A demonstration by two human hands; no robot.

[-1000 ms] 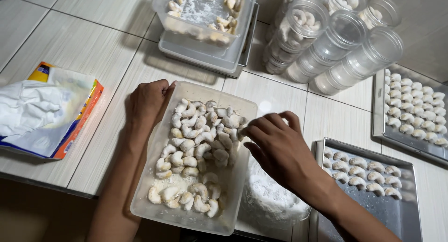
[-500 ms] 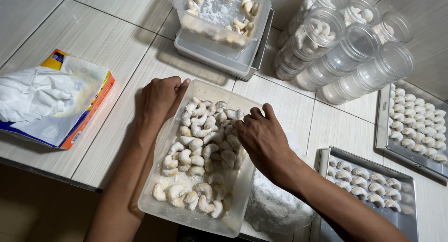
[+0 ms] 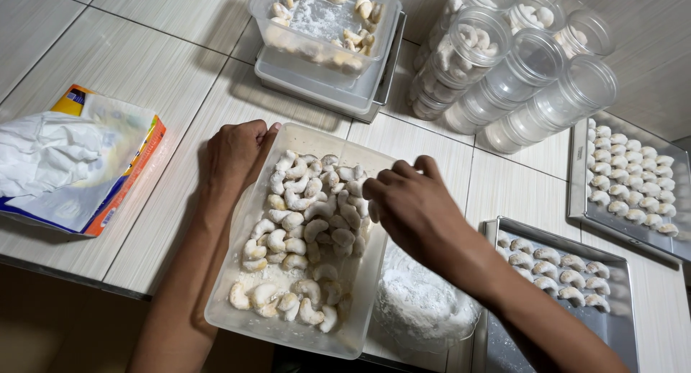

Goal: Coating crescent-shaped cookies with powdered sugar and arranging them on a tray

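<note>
A pale tiled floor (image 3: 144,64) carries a tissue box (image 3: 79,164) far left. The left hand (image 3: 234,153) curls loosely against the clear plastic container's (image 3: 288,330) rim, gripping nothing. Crescent cookies (image 3: 309,229) lie beneath the right hand (image 3: 414,207), fingertips pinched together; whether they hold one, I cannot tell.

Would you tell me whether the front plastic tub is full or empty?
Partly full: crescent cookies cover the tub's floor, below the rim.

A clear rectangular plastic tub (image 3: 237,301) of crescent-shaped sugared cookies (image 3: 309,229) sits at the tiled counter's near edge. Left lies an orange tissue packet (image 3: 108,200); right, a bag of white powder (image 3: 421,308), then a metal baking tray (image 3: 619,323). Behind stand clear round plastic jars (image 3: 533,78).
</note>
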